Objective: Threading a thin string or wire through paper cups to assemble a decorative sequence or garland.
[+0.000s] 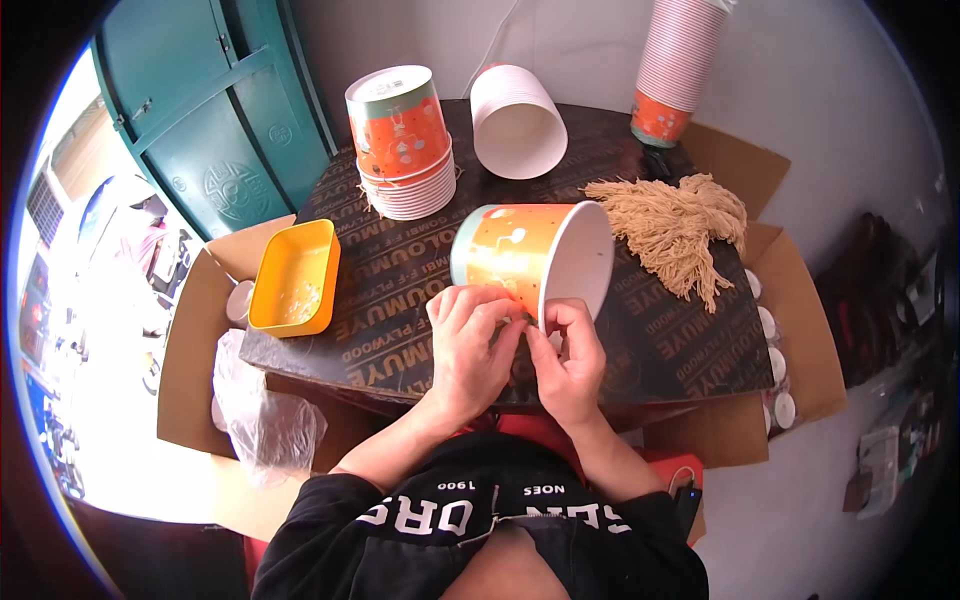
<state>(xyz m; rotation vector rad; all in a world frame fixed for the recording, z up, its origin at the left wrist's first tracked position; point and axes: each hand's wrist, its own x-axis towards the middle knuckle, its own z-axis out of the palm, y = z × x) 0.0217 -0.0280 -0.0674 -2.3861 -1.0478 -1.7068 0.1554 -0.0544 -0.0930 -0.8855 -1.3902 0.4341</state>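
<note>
Our left hand (pixel 465 345) and right hand (pixel 570 365) are curled, fingertips nearly meeting at the tub's lower rim; what they pinch, we cannot tell. Paper tub (pixel 505 250): 12 o'clock from them, on its side, long axis roughly 9-to-3, mouth toward 3, right hand nearer the mouth. Yarn (pixel 680 230) at 2; stacked tubs (pixel 405 140) at 11.

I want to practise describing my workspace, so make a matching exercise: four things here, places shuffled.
1. Yellow tray
2. Tan string bundle
3. Clear plastic bag
4. Nearest paper bucket

A. Right side of the table
B. Touched by left hand and right hand
C. Table's left edge
D. Against the left cardboard box

Pairs: 1-C, 2-A, 3-D, 4-B
</note>
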